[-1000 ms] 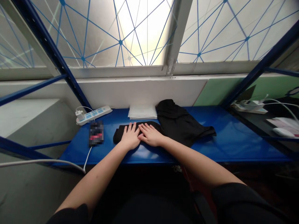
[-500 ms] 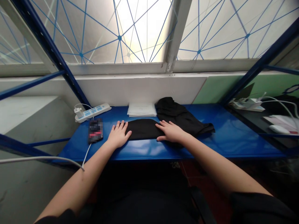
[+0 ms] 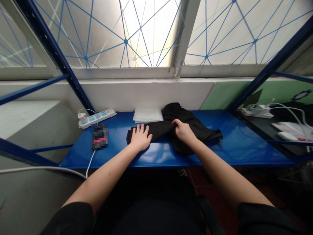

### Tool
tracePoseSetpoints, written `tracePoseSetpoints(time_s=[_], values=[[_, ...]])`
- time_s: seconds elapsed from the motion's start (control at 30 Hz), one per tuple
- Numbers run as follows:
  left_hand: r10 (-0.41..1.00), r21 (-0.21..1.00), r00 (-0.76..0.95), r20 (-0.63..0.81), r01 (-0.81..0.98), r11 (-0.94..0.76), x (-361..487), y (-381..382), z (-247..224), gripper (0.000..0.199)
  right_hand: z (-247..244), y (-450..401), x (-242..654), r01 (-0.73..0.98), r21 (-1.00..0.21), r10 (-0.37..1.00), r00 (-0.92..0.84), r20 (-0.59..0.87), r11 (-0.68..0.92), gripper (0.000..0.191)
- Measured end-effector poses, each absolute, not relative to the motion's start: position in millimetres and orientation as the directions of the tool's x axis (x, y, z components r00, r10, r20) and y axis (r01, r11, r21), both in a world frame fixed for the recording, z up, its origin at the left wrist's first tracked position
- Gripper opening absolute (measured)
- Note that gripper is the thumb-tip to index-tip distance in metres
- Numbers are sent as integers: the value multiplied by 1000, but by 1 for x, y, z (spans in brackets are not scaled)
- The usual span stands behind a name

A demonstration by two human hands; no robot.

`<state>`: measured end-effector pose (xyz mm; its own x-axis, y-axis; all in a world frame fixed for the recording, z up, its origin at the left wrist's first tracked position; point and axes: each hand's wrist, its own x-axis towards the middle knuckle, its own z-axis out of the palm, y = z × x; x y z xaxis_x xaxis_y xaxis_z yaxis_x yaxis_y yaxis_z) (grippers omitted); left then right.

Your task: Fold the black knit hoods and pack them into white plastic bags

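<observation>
Nearest you, at about 11 o'clock, your left hand (image 3: 140,138) lies flat, its fingers spread and pressing down on the left end of a black cloth strip (image 3: 154,131) without gripping it. At about 1 o'clock, your right hand (image 3: 183,131) is curled over the strip's other end, its fingers closed on the cloth. The strip runs between your hands and merges into a crumpled black garment (image 3: 193,137), though you cannot tell whether they are one piece. All of this lies on a blue steel shelf (image 3: 220,153). At 10 o'clock sit a pixelated, unreadable object (image 3: 99,137) with a white cable (image 3: 90,164) and, beyond it, a white power strip (image 3: 96,118). A flat white stack (image 3: 148,115) lies at 12 o'clock against the white wall (image 3: 146,94), below a window (image 3: 126,41) patterned with blue lines.
</observation>
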<state>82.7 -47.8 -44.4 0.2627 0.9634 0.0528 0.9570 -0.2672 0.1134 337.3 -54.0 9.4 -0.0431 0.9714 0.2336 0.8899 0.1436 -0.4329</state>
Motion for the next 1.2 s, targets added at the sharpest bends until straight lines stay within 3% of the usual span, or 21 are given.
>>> tracePoseSetpoints(time_s=[0.07, 0.13, 0.23, 0.33, 0.37, 0.43, 0.53, 0.6, 0.67, 0.73, 0.8, 0.87, 0.93, 1.0, 1.2], values=[[962, 128, 265, 67, 954, -272, 94, -45, -47, 69, 19, -52, 326, 823, -545, 953, 17, 302, 158, 37], [959, 178, 265, 103, 944, -279, 103, -42, -48, 69, 31, -52, 305, 789, -572, 922, 19, 387, 224, 39], [953, 429, 239, 188, 852, -298, 103, -35, -47, 59, 40, -56, 260, 783, -495, 881, -139, 451, 377, 42], [972, 847, 11, 236, 488, -211, 85, -26, -45, 41, 28, -64, 214, 794, -303, 831, -405, 382, 527, 41], [971, 935, -111, 212, 311, -169, 76, -22, -44, 39, 20, -67, 201, 799, -250, 822, -457, 339, 547, 46], [950, 994, -294, 103, 9, -105, 59, -16, -42, 37, -1, -73, 181, 797, -202, 816, -516, 261, 569, 58], [936, 990, -352, -10, -138, -41, 43, -9, -40, 33, -28, -79, 166, 786, -171, 802, -561, 204, 594, 64], [933, 999, -360, 21, -21, -30, 38, -8, -40, 32, -35, -80, 165, 775, -175, 792, -573, 209, 607, 63], [930, 973, -340, 140, 220, -66, 38, -10, -40, 32, -31, -78, 171, 750, -218, 780, -587, 217, 625, 62], [933, 851, -204, 298, 499, -163, 39, -14, -40, 33, -20, -76, 182, 737, -282, 789, -571, 226, 614, 54], [932, 645, 39, 361, 712, -280, 44, -21, -42, 37, -7, -73, 199, 803, -324, 865, -446, 230, 500, 42], [934, 460, 212, 288, 825, -329, 51, -27, -46, 45, 3, -71, 217, 906, -318, 956, -233, 176, 279, 38], [953, 350, 237, 190, 890, -292, 62, -32, -50, 60, 6, -68, 231, 953, -286, 994, -88, 66, 103, 45], [965, 299, 220, 139, 920, -253, 74, -34, -53, 69, 2, -63, 241, 953, -301, 999, -34, 11, 36, 50], [961, 319, 239, 143, 908, -273, 93, -34, -54, 64, -19, -42, 246, 761, -648, 999, 32, -13, -32, 25]])
